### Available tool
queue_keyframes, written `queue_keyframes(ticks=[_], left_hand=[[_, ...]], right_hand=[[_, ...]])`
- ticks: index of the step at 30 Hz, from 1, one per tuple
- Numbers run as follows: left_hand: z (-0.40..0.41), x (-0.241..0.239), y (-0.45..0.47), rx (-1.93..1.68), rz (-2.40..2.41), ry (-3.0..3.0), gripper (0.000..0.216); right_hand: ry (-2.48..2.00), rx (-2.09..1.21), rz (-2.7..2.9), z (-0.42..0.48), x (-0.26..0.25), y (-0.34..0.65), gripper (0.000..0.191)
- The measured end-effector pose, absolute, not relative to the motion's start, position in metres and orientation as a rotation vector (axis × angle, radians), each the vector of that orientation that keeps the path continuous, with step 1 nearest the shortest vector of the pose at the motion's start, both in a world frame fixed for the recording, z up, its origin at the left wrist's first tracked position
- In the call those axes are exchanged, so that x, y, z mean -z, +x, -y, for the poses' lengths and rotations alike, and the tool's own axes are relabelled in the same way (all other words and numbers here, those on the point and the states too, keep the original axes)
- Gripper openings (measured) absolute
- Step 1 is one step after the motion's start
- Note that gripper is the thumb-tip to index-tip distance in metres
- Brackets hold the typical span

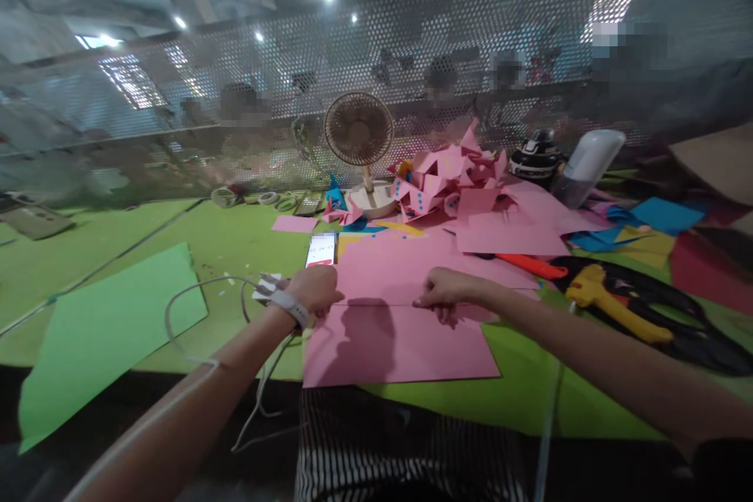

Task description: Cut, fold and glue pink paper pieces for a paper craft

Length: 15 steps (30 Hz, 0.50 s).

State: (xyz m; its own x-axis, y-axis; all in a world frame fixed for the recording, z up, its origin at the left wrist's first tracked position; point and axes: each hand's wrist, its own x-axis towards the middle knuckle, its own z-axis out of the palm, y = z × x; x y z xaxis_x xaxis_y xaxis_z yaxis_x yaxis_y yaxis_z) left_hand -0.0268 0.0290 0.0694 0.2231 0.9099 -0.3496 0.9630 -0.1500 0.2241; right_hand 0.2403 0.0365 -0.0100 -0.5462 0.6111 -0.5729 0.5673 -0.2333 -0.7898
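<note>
A pink paper sheet [435, 345] lies in front of me, its near edge at the table's front. Across it runs a straight line that may be a crease or the edge of an upper pink layer [376, 267]; I cannot tell which. My left hand [318, 290], with a pale band at the wrist, is closed with fingers curled at the left end of this line. At its right part my right hand [444, 294] pinches the paper, thumb and fingers together. A lit phone [321, 249] lies just beyond my left hand.
A small fan [358, 129] stands behind a heap of folded pink paper pieces [452, 172]. To the right lie a yellow glue gun [617, 306], an orange-handled tool [532, 265] and a white-capped bottle [591, 165]. A green sheet [118, 329] and a white cable [170, 314] are left.
</note>
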Motion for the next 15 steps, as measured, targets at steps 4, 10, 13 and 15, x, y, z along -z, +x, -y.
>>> queue_keyframes(ticks=[4, 10, 13, 15], left_hand=[[-0.005, -0.058, -0.003, -0.090, -1.716, 2.462, 0.037], [0.003, -0.025, 0.016, -0.620, -1.259, 2.588, 0.027], [-0.008, -0.020, 0.023, -0.778, -1.230, 2.535, 0.024], [-0.013, -0.024, 0.029, -0.841, -1.219, 2.487, 0.021]], right_hand=[[-1.448, -1.789, 1.969, -0.028, -0.002, 0.245, 0.039], [-1.335, -0.920, 2.255, -0.021, -0.017, 0.265, 0.035], [-1.284, -0.582, 2.443, -0.016, -0.011, 0.268, 0.029], [-1.267, -0.584, 2.492, -0.015, -0.005, 0.267, 0.021]])
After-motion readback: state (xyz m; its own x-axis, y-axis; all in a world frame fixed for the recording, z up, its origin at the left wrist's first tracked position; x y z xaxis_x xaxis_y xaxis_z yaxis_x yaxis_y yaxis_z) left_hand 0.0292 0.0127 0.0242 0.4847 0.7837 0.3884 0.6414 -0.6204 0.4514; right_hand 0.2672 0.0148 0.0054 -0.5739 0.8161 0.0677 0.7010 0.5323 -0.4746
